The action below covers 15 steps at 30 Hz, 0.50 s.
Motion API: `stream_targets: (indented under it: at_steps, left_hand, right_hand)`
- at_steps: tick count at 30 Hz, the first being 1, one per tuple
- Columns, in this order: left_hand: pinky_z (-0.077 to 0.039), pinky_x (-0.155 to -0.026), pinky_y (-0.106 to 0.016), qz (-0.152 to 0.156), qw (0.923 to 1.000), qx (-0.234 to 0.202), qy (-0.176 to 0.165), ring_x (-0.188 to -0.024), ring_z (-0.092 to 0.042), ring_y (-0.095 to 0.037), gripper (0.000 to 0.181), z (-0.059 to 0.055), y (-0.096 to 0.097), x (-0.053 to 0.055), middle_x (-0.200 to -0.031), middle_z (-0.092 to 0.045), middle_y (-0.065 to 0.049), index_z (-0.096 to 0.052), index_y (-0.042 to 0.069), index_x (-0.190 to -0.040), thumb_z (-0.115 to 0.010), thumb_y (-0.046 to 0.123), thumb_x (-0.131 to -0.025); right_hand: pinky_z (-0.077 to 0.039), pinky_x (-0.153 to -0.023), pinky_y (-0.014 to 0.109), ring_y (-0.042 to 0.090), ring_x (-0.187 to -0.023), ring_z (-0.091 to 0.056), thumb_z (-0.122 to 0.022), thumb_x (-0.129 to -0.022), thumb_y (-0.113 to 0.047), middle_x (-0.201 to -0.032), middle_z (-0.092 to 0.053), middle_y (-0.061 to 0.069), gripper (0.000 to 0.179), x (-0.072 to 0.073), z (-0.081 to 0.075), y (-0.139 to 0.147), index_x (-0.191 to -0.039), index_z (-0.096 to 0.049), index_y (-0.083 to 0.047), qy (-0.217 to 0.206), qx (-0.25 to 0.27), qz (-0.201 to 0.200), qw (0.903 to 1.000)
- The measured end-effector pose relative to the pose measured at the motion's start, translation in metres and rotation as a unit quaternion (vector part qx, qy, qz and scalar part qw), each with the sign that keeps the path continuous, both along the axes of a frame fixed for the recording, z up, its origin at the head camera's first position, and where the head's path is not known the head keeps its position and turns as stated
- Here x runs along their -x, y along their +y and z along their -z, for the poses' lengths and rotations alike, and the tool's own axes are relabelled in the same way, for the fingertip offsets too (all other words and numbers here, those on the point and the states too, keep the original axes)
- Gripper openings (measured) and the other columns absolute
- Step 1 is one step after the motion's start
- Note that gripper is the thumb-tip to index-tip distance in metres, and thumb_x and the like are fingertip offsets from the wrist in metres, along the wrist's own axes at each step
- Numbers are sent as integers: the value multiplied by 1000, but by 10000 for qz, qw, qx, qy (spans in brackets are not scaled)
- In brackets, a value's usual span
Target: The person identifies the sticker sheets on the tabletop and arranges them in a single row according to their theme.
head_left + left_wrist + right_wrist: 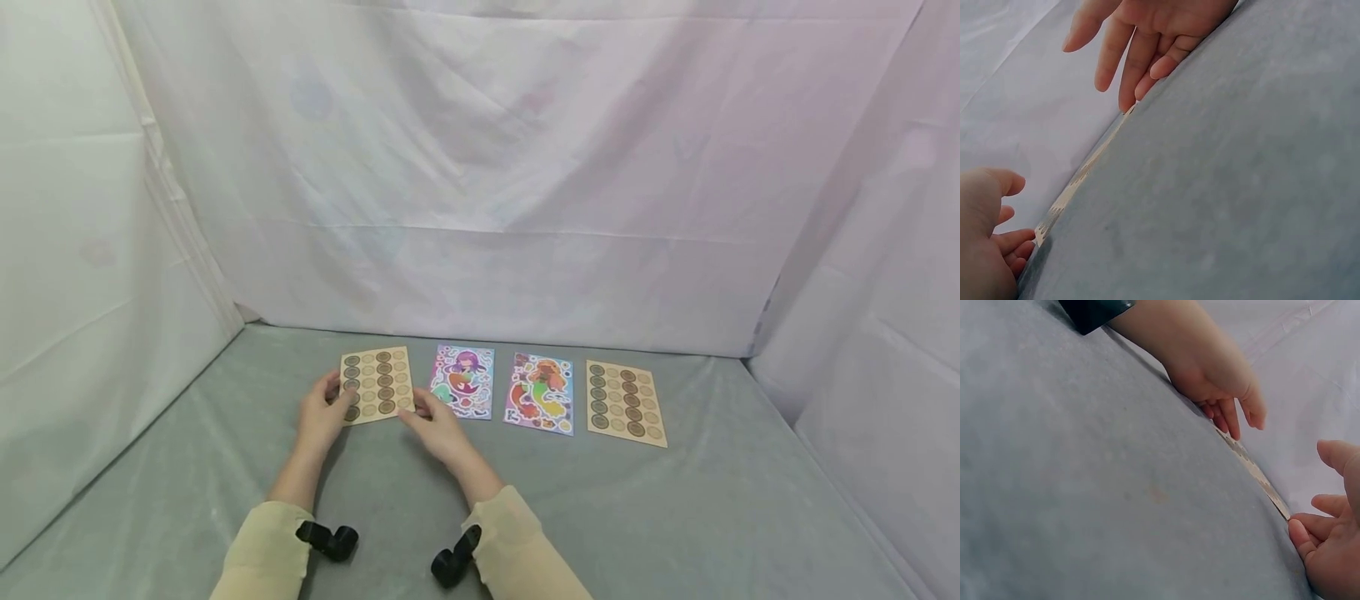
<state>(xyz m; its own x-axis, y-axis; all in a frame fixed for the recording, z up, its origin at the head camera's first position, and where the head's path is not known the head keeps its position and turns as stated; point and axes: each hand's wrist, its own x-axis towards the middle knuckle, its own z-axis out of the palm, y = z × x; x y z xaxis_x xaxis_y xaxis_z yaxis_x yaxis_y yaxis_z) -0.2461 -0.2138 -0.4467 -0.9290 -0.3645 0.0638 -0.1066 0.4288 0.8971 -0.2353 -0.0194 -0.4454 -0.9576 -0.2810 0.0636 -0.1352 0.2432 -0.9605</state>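
A tan sheet (377,385) printed with rows of round brown and beige designs lies on the grey cloth. At its left edge is my left hand (322,414), fingertips touching the border; the left wrist view shows this left hand (985,231) with thumb raised apart from the fingers. My right hand (441,429) touches the sheet's lower right side. In the right wrist view, the right hand (1335,540) has relaxed fingers against the edge and its thumb lifted. Both wrist views see the sheet (1254,469) almost edge-on, flat on the cloth.
To the right, in a row, lie a mermaid sticker sheet (480,375), a second mermaid sticker sheet (538,393) and another tan sheet (625,403) with round designs. Grey cloth (675,517) covers the table. White curtains (495,167) hang behind and on both sides.
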Motion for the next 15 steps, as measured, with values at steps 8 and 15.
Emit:
stream_targets:
  at_steps: [8,15]
  left_hand:
    - [-37,-101,-48,-209,9996,-142,135,-120,-43,-34,54,1,4,0,-139,-44,-22,-37,0,-144,-55,15,-95]
    - [-40,-98,-46,-367,9980,-411,315,-120,-45,-33,54,4,6,0,-140,-45,-20,-40,2,-143,-58,10,-92]
  right_hand:
    - [-44,-97,42,26,-116,-52,-61,-94,-23,-129,-56,12,49,-3,0,2,-137,-49,-1,-46,80,55,9999]
    - [-42,-99,43,26,-116,-53,-61,-94,-19,-127,-57,14,47,-6,2,2,-135,-50,1,94,230,99,9996]
